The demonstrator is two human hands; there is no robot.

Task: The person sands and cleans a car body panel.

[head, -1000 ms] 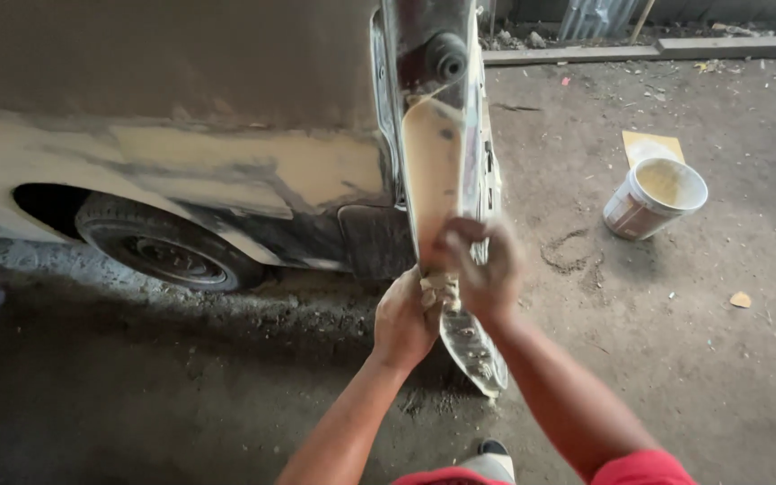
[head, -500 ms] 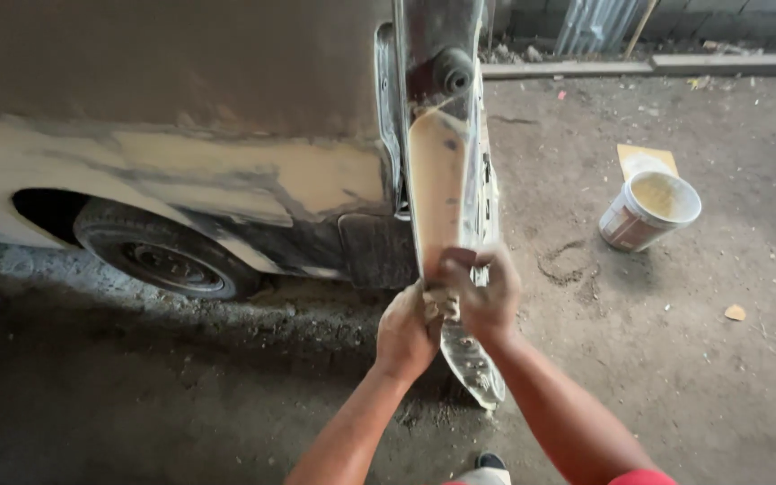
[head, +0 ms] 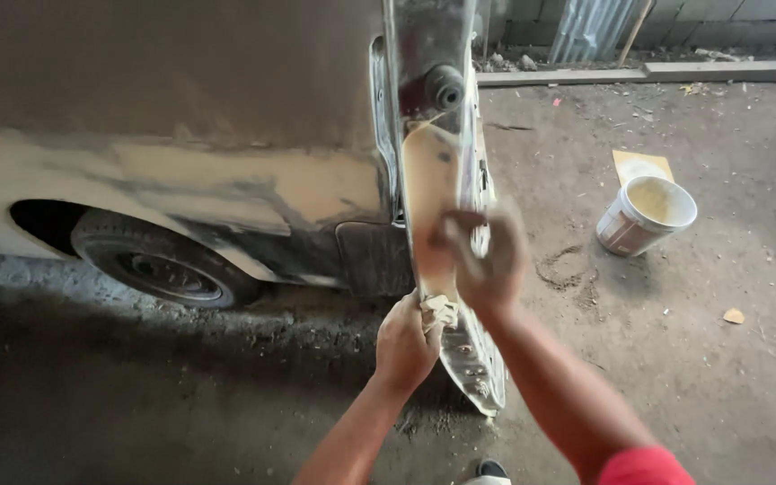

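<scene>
At the open, putty-smeared grey metal car door (head: 437, 180) seen edge-on, the left hand (head: 406, 341) clutches a crumpled pale sanding sheet (head: 439, 312); the right hand (head: 487, 260), blurred, presses the door's filler-coated edge. The sheet looks light and limp, best bunched in the fingers, while the door looks stiff and heavy. A white plastic bucket (head: 644, 216) stands far right on the dirt floor.

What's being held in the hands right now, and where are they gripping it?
The left hand clutches a small pale wad, bunched at its fingertips. The right hand, blurred, presses on the open door's edge; whether it holds anything cannot be told.

Open door edge (head: 437, 180) blocks ahead, wheel (head: 159, 265) left, bucket (head: 644, 216) right, open ground between
</scene>
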